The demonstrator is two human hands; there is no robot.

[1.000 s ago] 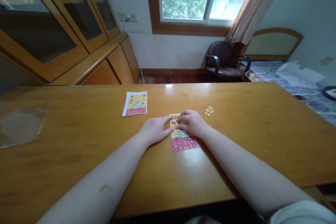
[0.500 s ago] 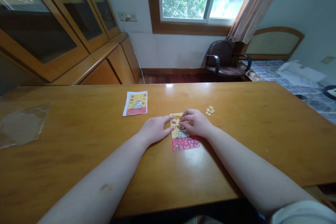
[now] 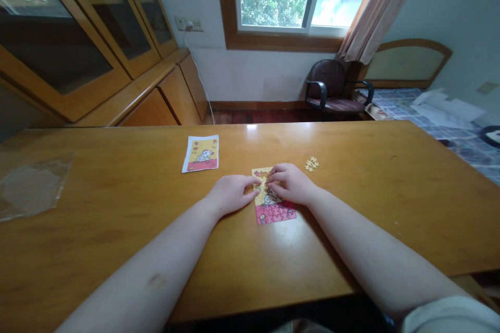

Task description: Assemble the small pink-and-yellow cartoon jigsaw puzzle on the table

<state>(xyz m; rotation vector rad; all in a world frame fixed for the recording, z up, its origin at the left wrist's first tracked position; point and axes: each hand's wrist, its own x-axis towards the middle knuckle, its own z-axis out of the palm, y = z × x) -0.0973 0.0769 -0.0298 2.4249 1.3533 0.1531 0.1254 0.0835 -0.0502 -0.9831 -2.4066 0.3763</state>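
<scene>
A jigsaw puzzle (image 3: 275,213), pink below and yellow above with a white cartoon animal, lies on the table between my hands. A gap shows near its top edge. My left hand (image 3: 230,193) rests at the puzzle's left edge, thumb and fingers apart, the fingertips on the yellow part. Over the upper right of the puzzle, my right hand (image 3: 292,183) has its fingers bent, thumb and fingertips drawn together beside the gap. Whatever is between them is too small to make out. Several loose puzzle pieces (image 3: 311,164) lie to the right, beyond my right hand.
A printed picture card (image 3: 201,154) with the same design lies at the back left of the wooden table (image 3: 128,182). A clear plastic bag (image 3: 35,187) is at the far left. Behind the table are a cabinet (image 3: 156,106) and an office chair (image 3: 330,86).
The fingers of my left hand have shifted slightly down from the puzzle's upper left, showing more of that corner. My right hand has barely moved.
</scene>
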